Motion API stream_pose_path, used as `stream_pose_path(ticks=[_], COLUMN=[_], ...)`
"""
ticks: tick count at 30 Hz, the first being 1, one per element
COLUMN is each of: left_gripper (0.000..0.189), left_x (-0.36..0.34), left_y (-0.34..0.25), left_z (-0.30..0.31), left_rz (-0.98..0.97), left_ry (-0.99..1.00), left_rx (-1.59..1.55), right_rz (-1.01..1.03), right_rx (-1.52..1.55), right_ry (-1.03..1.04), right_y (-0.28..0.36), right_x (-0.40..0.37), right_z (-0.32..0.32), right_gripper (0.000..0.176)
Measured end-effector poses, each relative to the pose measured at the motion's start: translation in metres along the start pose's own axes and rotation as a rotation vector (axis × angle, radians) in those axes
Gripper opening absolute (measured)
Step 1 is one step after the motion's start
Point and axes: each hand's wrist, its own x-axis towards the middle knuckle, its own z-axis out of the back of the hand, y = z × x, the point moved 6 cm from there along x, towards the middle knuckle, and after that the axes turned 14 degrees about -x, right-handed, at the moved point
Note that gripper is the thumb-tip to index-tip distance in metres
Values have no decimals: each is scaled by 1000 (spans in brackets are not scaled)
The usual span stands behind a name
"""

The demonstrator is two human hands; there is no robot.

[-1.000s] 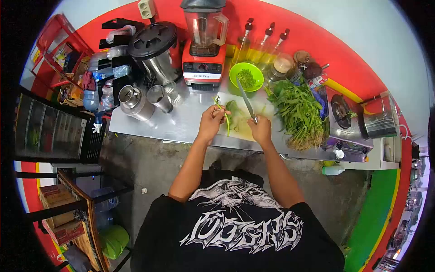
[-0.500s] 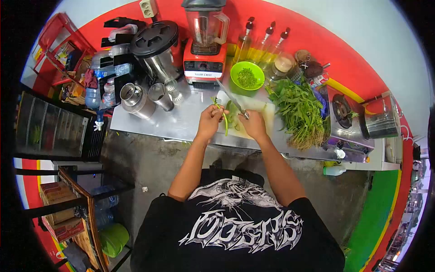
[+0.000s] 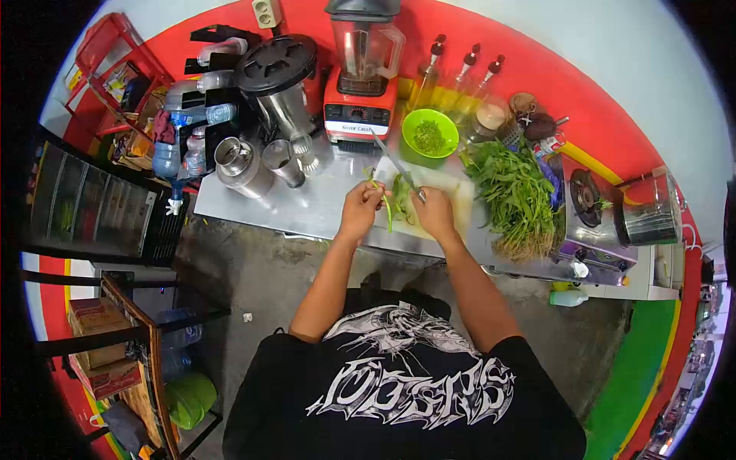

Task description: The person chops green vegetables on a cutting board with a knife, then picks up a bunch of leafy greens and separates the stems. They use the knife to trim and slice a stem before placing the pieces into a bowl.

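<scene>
My left hand (image 3: 362, 207) is closed on a thin green stem (image 3: 389, 213) that hangs down beside the fingers. My right hand (image 3: 435, 211) grips a knife (image 3: 396, 164), its blade pointing up and to the left toward the blender. Beneath and between the hands, cut green pieces (image 3: 402, 198) lie on a white cutting board (image 3: 460, 201). Behind the board stands a bright green bowl (image 3: 429, 133) with small chopped green bits inside. A large heap of leafy greens (image 3: 517, 188) with roots toward the front lies to the right of the board.
At the back of the steel table (image 3: 264, 211) stand a red blender (image 3: 359, 107), a lidded metal container (image 3: 285, 106) and oil bottles (image 3: 428, 77). A metal can (image 3: 241, 166) and cup (image 3: 284, 162) are at the left, a gas stove (image 3: 589, 207) at the right.
The whole view has shifted, so the table and its items appear slightly further right and tilted. Both hands keep their holds on the stem and the knife.
</scene>
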Motion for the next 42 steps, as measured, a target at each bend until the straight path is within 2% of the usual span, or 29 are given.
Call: stream_pose_path(ticks=[3,5,6,7,9,10,11,13,14,16,20,25,27,29,31,33,35,37,38,42], left_gripper=[13,13,13,13,12,11,11,11,13,15,15,14,15,16,17,17,17,17,17,19], left_x=[-1,0,1,2,4,4,5,7,8,12,6,4,6,6,6,6,8,7,9,3], left_y=[0,-1,-4,-7,-10,-13,-15,-19,-19,-13,-8,-12,-15,-22,-35,-43,-43,-50,-54,-60], left_z=[1,0,-3,-5,-12,-16,-19,-27,-31,-35,-53,-69,-74,-75,-78,-77,-79,-82,-83,-95], left_rz=[32,-18,-39,-60,-82,-115,-146,-186,-173,-128,-4,30,29,60,50,63,52,-11,-45,-12], left_ry=[-28,-56,-47,-37,-33,-22,-10,25,33,70,169,290,301,217,210,141,160,111,170,199], left_rx=[46,30,20,10,0,26,50,50,50,34,89,28,-20,-57,-59,-49,-84,-133,-58,-131], right_rz=[-29,-7,-56,-55,-20,12,30,-235,-240,-341,-389,-344,-347,-339,-303,-225,2,-2,38,137], right_rx=[24,201,286,285,463,488,562,715,717,1041,1176,1115,973,1016,877,803,542,466,425,367], right_ry=[17,5,149,150,305,339,278,437,430,493,417,382,189,177,58,68,-28,-7,11,-7], right_y=[7,8,12,16,31,40,46,33,29,31,36,39,38,21,20,16,22,34,39,44], right_x=[-5,-9,-13,-16,-24,-28,-31,-38,-39,-43,-44,-45,-47,-53,-58,-62,-66,-70,-72,-77], right_z=[8,9,9,13,12,20,22,10,11,11,31,48,62,58,79,89,109,132,137,143], right_gripper=[28,29,28,28,30,28,22,17,17,17,19,20,24,28,33,39,38,38,38,41])
